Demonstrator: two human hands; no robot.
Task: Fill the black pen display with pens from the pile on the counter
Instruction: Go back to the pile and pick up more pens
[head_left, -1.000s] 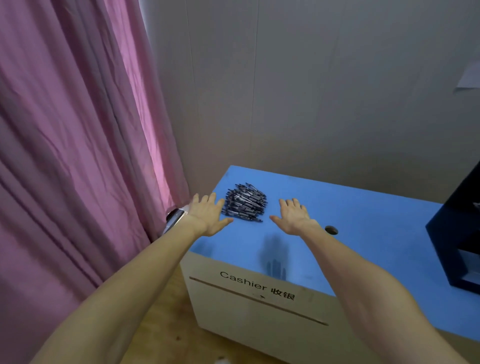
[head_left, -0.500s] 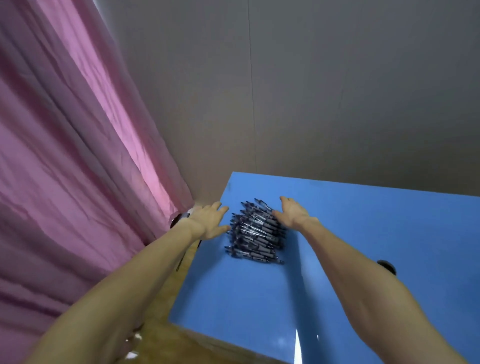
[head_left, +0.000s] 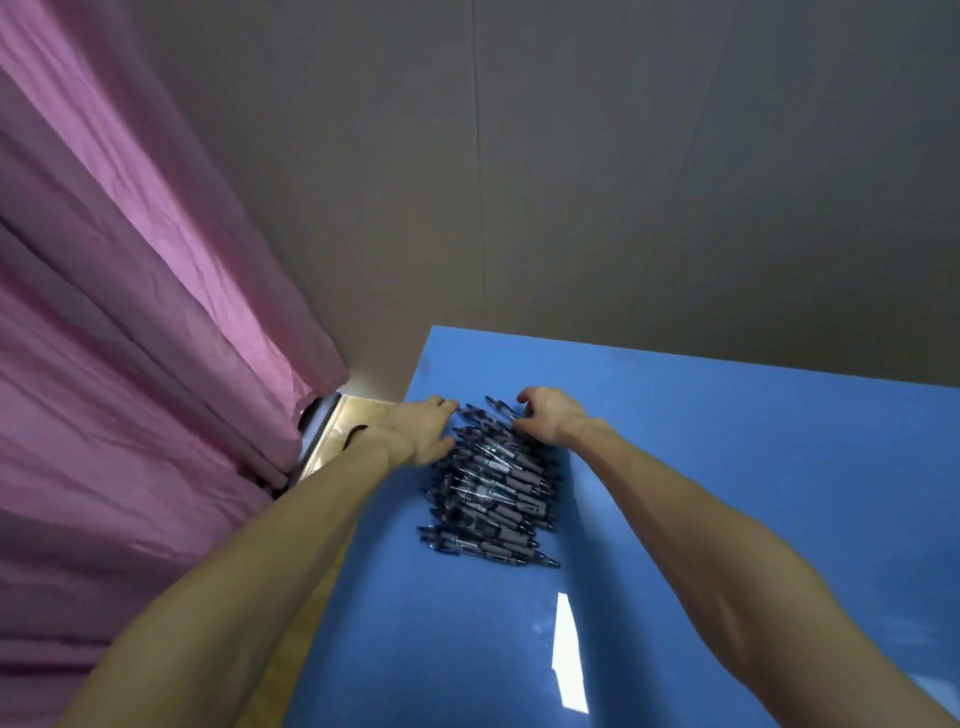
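A pile of several dark pens (head_left: 493, 488) lies near the left end of the blue counter (head_left: 727, 493). My left hand (head_left: 421, 428) rests against the pile's far left side, palm down with its fingers fairly straight. My right hand (head_left: 550, 415) sits on the far right end of the pile. Its fingers curl down over the pens there, and its thumb touches them. The black pen display is out of view.
A pink curtain (head_left: 130, 338) hangs close on the left, beside the counter's left edge. A grey wall (head_left: 623, 182) stands right behind the counter. Bare blue surface stretches to the right and toward me.
The view has moved closer and tilted down, and the black display has left the frame. Both hands have closed in from beside the pile onto its far end, and the right hand's fingers have curled.
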